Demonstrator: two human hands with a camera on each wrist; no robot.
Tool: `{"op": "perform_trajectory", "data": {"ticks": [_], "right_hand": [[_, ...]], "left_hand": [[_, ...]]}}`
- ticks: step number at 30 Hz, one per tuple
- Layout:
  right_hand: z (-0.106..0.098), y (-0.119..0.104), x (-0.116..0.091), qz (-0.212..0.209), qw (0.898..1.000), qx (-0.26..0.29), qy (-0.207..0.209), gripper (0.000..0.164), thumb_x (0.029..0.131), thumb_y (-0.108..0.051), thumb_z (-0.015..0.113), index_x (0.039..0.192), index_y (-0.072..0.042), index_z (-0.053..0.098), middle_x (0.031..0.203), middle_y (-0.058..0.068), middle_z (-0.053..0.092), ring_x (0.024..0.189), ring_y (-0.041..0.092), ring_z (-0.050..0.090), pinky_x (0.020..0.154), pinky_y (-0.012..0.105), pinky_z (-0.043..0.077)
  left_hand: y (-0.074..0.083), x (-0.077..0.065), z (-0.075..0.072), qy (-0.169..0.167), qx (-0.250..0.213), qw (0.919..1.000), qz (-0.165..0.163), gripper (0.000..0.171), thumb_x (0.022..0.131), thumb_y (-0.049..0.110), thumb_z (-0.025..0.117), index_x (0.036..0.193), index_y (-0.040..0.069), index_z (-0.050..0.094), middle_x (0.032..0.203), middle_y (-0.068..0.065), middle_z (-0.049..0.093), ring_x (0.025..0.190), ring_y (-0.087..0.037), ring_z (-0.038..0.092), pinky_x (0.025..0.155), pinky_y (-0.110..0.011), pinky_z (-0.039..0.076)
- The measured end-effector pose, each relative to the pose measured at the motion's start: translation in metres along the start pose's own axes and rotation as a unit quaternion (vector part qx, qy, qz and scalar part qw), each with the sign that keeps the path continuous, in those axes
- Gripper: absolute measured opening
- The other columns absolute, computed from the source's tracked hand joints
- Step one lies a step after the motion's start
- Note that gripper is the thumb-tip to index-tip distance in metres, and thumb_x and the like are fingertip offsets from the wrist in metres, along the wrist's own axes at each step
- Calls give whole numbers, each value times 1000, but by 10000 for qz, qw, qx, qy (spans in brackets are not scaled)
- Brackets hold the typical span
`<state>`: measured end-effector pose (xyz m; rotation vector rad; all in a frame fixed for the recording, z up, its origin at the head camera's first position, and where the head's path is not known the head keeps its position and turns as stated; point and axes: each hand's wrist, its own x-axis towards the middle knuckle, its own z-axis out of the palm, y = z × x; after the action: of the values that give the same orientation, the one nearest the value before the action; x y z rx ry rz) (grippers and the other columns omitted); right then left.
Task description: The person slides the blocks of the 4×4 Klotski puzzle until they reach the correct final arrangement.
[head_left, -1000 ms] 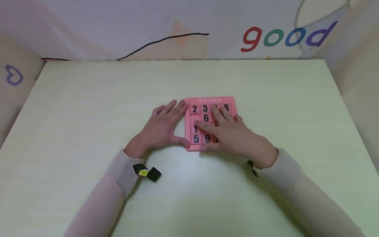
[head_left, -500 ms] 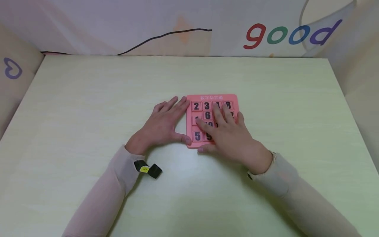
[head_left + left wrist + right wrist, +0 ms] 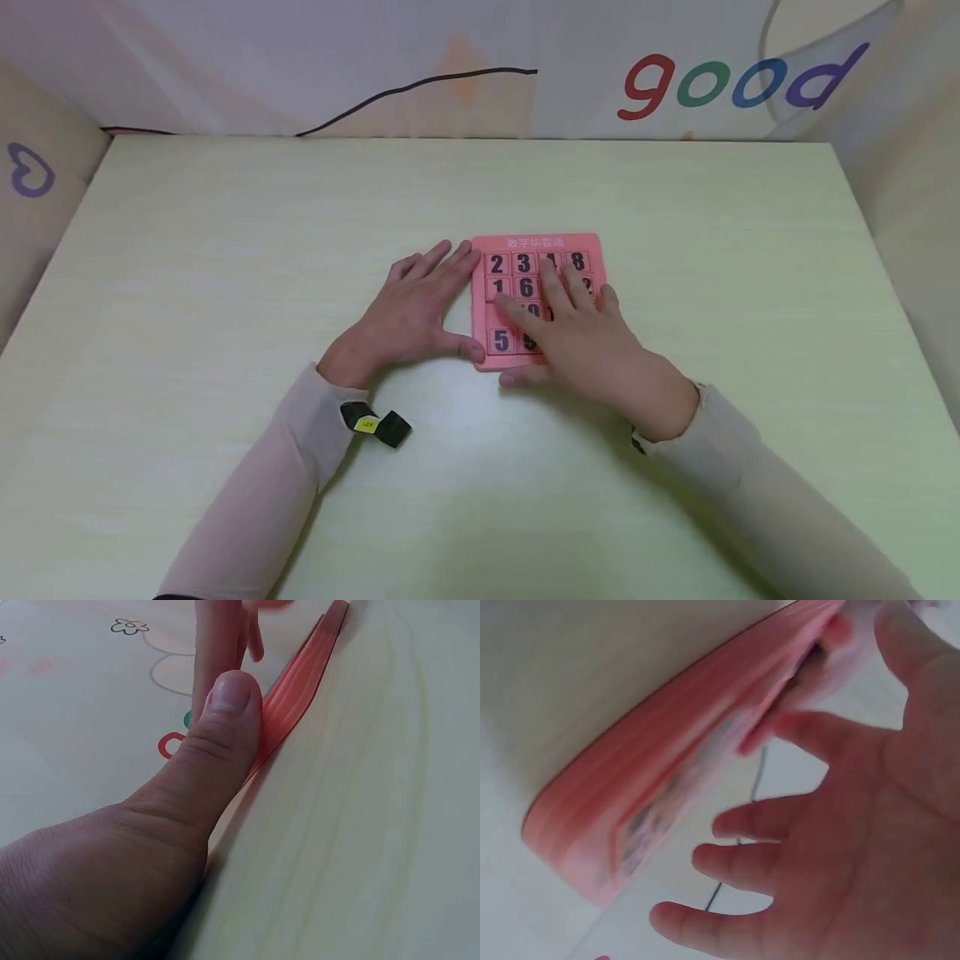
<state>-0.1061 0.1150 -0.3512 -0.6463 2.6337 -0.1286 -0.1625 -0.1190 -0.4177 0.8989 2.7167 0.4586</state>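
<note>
A pink number slide puzzle [image 3: 534,242] lies on the table, its black-numbered tiles partly covered. My left hand [image 3: 411,312] rests along its left edge, fingers extended at the upper corner and thumb at the lower one. In the left wrist view, the thumb [image 3: 231,724] touches the board's side. Spread over the tiles is my right hand [image 3: 592,346], its index fingertip at the lower edge of the "1" tile [image 3: 498,287]. That tile sits in the second row, left column, with a gap below it. The right wrist view shows the board [image 3: 615,765] blurred beside the palm.
The pale table [image 3: 262,217] extends around the puzzle on all sides. A printed cloth wall [image 3: 360,58] with the word "good" stands along the back edge, with side walls at left and right. A black strap device [image 3: 378,423] is on the left wrist.
The "1" tile has slid away from me, from the third row up to the second, with my right index finger following it. My left hand keeps its place at the board's edge.
</note>
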Motion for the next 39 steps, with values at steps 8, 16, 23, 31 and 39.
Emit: {"op": "perform_trajectory", "data": {"ticks": [8, 16, 23, 31, 39], "right_hand": [[4, -10, -28, -394, 9989, -249, -50, 83, 88, -69, 63, 157, -28, 41, 164, 27, 13, 149, 50, 6, 107, 78, 13], [7, -13, -14, -77, 9988, -466, 145, 88, 87, -68, 65, 159, -26, 36, 164, 28, 8, 148, 52, 7, 107, 78, 15], [8, -12, -3, 21, 9993, -361, 77, 93, 86, -71, 63, 161, -27, 29, 164, 28, 6, 148, 52, 7, 107, 78, 15], [3, 7, -29, 69, 9998, 130, -135, 93, 86, -67, 67, 160, -25, 31, 165, 26, 7, 150, 47, 1, 108, 77, 14], [10, 5, -42, -115, 9999, 88, 11, 92, 86, -71, 63, 157, -18, 40, 164, 27, 10, 150, 48, 3, 108, 77, 14]], "left_hand": [[3, 3, -2, 27, 36, 10000, 36, 121, 77, 85, 58, 164, 17, 8, 169, 2, 4, 154, -21, -5, 120, -48, 6], [2, 1, -3, -85, 43, 9999, -58, 122, 76, 85, 58, 164, 17, 7, 169, 2, 3, 154, -21, -6, 120, -48, 6], [0, 0, -3, -98, -3, 9999, -104, 122, 76, 85, 59, 164, 18, 7, 169, 2, 2, 154, -20, -7, 120, -48, 5], [1, 2, 2, -52, -112, 9999, -49, 123, 75, 86, 58, 164, 19, 6, 169, 3, 3, 154, -19, -7, 121, -47, 4], [1, 2, 0, -96, -26, 9999, -128, 123, 76, 83, 62, 164, 18, 6, 169, 3, 3, 154, -20, -7, 121, -47, 4]]}}
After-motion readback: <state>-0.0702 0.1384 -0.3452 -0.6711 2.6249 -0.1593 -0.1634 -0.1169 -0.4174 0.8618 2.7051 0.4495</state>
